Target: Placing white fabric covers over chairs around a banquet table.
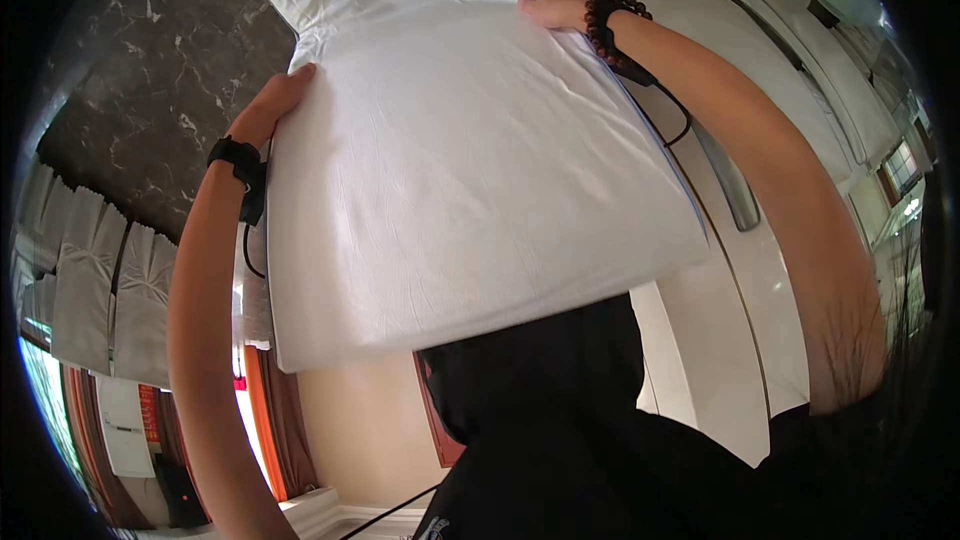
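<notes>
A large white satin-like chair cover (480, 180) with dark piping along its edges fills the middle of the view. It spreads as a broad, fairly flat panel with light creases, narrowing toward the top where the cloth is gathered. At its upper left edge my left hand (280, 98) is closed, its fingers partly hidden behind the edge. My right hand (558, 10) grips the upper right edge, near a fold. Whether anything stiff lies inside the cover cannot be made out.
Dark marbled flooring (150, 80) lies at the upper left. White gathered covers (90, 280) line the left side, near orange-brown curtains (275, 420). To the right stand pale panels with a metal handle (738, 190). My black clothing (560, 440) shows below.
</notes>
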Demonstrator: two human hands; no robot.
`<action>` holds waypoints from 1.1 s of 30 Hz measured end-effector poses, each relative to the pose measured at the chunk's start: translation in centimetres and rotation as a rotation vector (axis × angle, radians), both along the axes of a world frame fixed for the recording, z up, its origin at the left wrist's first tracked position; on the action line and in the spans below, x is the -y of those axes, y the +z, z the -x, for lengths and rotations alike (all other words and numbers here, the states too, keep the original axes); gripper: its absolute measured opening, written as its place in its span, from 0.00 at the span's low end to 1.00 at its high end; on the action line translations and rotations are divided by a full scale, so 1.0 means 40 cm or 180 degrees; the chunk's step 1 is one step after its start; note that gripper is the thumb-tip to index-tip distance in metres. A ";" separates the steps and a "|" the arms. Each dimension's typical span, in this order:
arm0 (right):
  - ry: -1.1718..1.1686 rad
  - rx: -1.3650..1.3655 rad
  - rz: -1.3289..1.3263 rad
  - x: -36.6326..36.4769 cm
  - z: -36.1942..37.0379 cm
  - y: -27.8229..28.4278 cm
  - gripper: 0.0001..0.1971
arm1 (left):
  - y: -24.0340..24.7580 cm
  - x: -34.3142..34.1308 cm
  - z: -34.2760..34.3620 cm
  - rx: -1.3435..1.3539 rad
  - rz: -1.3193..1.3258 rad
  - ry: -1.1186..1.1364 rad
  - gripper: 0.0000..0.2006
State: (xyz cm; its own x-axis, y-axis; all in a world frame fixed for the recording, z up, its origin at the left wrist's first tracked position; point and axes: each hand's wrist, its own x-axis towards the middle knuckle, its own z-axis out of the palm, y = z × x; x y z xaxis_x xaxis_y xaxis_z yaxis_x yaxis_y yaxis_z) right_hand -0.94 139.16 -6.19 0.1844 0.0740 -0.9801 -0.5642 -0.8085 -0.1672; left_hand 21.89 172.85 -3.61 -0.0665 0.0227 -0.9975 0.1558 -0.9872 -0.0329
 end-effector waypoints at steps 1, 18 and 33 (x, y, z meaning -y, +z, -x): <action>-0.0324 0.0034 -0.0068 0.003 -0.009 -0.023 0.35 | -0.028 -0.008 -0.003 -0.0022 0.0010 -0.0035 0.35; -0.0999 0.0184 -0.0059 0.008 0.031 -0.259 0.35 | -0.290 -0.026 -0.027 0.0212 0.0681 -0.1014 0.32; -0.2481 -0.0532 -0.0692 0.078 0.092 -0.309 0.25 | -0.233 0.018 -0.027 -0.0156 0.0294 0.0268 0.25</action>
State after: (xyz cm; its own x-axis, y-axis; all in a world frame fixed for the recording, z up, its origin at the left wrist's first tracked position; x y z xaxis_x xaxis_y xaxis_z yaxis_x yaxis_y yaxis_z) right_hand -4.60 136.05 -18.54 0.1142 0.1762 -0.9777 -0.9812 -0.1342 -0.1387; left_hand 22.99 172.14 -12.92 -0.1130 -0.0766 -0.9906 0.2387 -0.9699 0.0478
